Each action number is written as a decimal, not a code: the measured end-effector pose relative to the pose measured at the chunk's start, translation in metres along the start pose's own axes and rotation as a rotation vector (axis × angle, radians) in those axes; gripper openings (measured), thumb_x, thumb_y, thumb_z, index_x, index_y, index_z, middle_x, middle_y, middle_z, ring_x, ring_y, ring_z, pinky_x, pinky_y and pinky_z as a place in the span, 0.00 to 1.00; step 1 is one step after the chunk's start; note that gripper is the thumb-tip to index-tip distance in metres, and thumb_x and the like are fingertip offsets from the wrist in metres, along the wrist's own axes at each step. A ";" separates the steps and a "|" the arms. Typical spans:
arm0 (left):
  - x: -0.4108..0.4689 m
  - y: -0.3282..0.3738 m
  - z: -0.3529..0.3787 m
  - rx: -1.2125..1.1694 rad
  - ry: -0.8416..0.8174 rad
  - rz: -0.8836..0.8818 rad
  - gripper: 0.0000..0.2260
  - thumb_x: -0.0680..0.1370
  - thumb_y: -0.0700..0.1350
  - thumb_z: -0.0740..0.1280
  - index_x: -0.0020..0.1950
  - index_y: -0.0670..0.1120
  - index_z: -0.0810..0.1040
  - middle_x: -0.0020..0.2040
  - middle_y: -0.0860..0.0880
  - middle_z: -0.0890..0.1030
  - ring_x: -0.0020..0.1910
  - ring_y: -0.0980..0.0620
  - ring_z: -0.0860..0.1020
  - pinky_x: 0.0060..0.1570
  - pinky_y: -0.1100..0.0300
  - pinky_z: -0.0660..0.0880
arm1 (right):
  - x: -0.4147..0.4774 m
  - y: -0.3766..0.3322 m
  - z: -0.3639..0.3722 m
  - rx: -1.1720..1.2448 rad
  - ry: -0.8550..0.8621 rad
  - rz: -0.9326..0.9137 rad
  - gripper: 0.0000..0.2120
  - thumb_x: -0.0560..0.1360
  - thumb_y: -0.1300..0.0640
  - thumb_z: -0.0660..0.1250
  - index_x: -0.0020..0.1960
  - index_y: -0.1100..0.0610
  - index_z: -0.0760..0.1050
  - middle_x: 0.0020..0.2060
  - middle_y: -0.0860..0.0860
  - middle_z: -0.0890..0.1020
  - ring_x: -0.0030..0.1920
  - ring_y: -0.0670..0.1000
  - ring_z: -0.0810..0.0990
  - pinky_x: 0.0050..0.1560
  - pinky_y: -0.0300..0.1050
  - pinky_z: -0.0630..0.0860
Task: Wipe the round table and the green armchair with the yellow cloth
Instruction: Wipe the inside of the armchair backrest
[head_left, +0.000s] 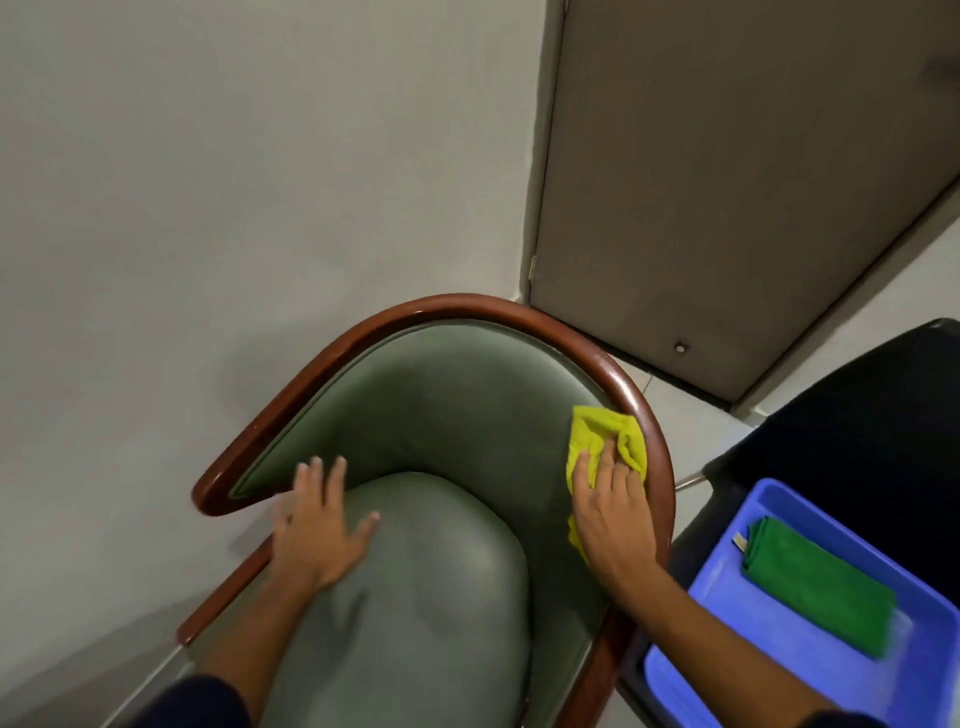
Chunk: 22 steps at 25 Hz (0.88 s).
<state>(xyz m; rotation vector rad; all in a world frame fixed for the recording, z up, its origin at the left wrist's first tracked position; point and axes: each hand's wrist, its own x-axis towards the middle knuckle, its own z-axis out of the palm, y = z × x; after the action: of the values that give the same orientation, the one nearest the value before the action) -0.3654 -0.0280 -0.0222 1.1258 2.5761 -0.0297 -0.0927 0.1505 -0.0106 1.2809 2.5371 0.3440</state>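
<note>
fingers (607, 457) straight, right hand (615, 514) on yellow cloth (592, 428)

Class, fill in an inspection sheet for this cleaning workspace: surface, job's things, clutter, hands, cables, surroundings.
Surface: green armchair with a wooden rim.
Job's things: yellow cloth bunched against the chair's right inner side, below the rim; round table not identifiable.
Clutter: blue tray right of the chair, holding a folded green cloth.
Hands: right hand presses the yellow cloth; left hand rests on the seat.
Cables: nothing seen.
Surroundings: grey wall, door, tiled floor.
</note>
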 end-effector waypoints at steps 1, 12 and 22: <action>-0.032 0.010 0.010 -0.055 -0.051 0.027 0.36 0.79 0.64 0.56 0.80 0.48 0.49 0.82 0.44 0.48 0.80 0.45 0.43 0.77 0.43 0.47 | -0.022 -0.008 -0.006 -0.033 -0.026 0.005 0.25 0.68 0.54 0.74 0.62 0.63 0.77 0.59 0.70 0.80 0.46 0.60 0.83 0.49 0.50 0.79; -0.295 0.027 -0.003 -0.913 -0.651 -0.271 0.27 0.74 0.71 0.57 0.50 0.50 0.80 0.46 0.49 0.82 0.42 0.53 0.80 0.46 0.59 0.75 | -0.236 -0.087 -0.061 1.629 -0.666 0.065 0.10 0.77 0.63 0.63 0.55 0.67 0.78 0.47 0.62 0.82 0.45 0.56 0.80 0.49 0.50 0.77; -0.302 0.149 -0.083 -0.655 -0.050 0.194 0.16 0.65 0.53 0.72 0.50 0.52 0.79 0.46 0.50 0.84 0.46 0.50 0.81 0.47 0.56 0.77 | -0.250 -0.009 -0.078 2.617 -0.475 0.351 0.39 0.78 0.33 0.44 0.64 0.62 0.76 0.61 0.63 0.81 0.63 0.60 0.78 0.65 0.54 0.74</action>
<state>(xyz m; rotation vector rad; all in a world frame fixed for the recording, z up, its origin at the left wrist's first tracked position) -0.0914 -0.1275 0.1649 1.0724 2.1532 0.7581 0.0154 -0.0640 0.0932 1.3792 0.8769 -3.2674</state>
